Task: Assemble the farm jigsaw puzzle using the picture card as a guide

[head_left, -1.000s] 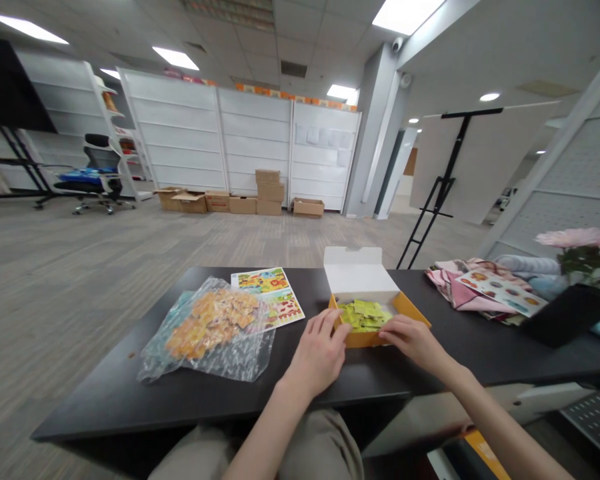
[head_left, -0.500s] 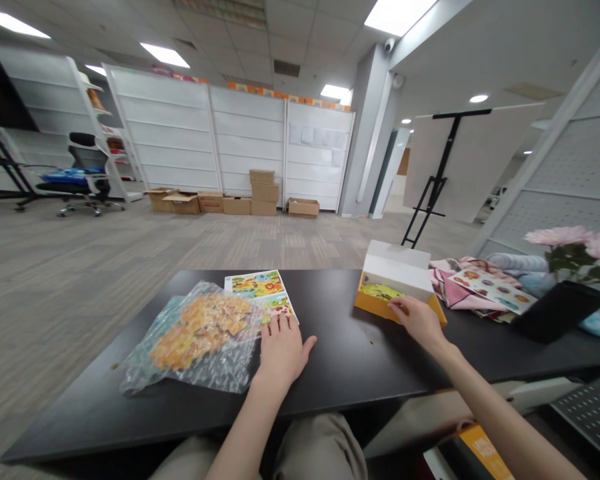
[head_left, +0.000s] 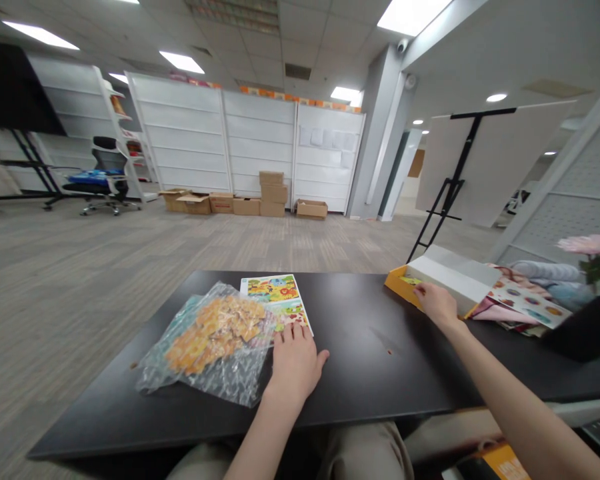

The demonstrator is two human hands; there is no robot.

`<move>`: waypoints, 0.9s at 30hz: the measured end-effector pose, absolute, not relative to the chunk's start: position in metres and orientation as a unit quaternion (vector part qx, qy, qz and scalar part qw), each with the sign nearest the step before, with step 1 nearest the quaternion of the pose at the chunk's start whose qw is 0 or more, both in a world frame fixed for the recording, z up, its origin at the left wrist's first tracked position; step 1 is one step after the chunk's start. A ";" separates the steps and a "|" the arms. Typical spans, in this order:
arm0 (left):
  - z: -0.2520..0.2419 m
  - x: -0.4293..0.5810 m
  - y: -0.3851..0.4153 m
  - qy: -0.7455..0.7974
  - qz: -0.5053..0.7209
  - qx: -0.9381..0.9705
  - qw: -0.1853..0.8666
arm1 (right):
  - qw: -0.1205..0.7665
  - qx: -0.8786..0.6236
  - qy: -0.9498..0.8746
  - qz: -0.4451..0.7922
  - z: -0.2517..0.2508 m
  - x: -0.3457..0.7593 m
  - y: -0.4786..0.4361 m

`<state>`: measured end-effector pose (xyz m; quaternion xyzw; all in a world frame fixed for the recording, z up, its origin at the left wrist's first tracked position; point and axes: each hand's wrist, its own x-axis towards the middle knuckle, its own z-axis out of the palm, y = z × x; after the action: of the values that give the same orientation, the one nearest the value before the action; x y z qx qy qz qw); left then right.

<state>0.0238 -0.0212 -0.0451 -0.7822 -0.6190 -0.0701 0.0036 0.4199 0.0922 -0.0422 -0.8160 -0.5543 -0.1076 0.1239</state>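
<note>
My left hand (head_left: 298, 359) lies flat with fingers spread, its fingertips on the lower edge of a printed picture sheet (head_left: 273, 289). Beside it, a clear plastic bag (head_left: 240, 383) holds many orange-yellow jigsaw pieces (head_left: 215, 333). My right hand (head_left: 436, 304) is closed on the near wall of an open yellow box (head_left: 401, 285), thumb and fingers pinched together. The box has a white raised lid (head_left: 453, 268) and sits at an angle near the table's far edge. A bit of yellow-green shows inside it; the hand hides the rest.
Right of the box lie folded cloths (head_left: 545, 273) and a sheet with round pictures (head_left: 530, 301). A black pot (head_left: 587, 327) with pink flowers (head_left: 590, 244) stands at the table's (head_left: 353, 373) right. Cardboard boxes (head_left: 273, 193) line the shelving beyond.
The yellow box has turned and shifted right with my right hand on it. My left hand stays on the sheet. The whole view has swung a little to the left.
</note>
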 end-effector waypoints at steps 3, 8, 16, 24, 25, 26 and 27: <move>-0.044 0.023 -0.021 -0.620 -0.068 -0.782 0.005 | 0.122 -0.829 -0.537 -0.100 -0.041 0.426 0.101; -0.043 0.023 -0.020 -0.621 -0.072 -0.780 0.004 | 0.140 -0.835 -0.521 -0.112 -0.044 0.441 0.109; -0.040 0.023 -0.022 -0.624 -0.081 -0.777 -0.002 | 0.157 -0.825 -0.520 -0.155 -0.050 0.461 0.116; -0.043 0.020 -0.022 -0.617 -0.088 -0.782 0.007 | 0.174 -0.788 -0.546 -0.226 -0.055 0.447 0.107; -0.043 0.020 -0.022 -0.615 -0.087 -0.784 0.008 | 0.196 -0.767 -0.555 -0.253 -0.054 0.440 0.105; -0.043 0.019 -0.022 -0.613 -0.087 -0.785 0.010 | 0.223 -0.747 -0.565 -0.270 -0.053 0.431 0.104; -0.043 0.019 -0.022 -0.611 -0.087 -0.786 0.012 | 0.252 -0.727 -0.578 -0.272 -0.050 0.418 0.103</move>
<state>0.0194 -0.0222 -0.0428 -0.7864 -0.6115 -0.0869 0.0120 0.4183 0.1034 -0.0504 -0.7269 -0.5780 -0.2718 0.2523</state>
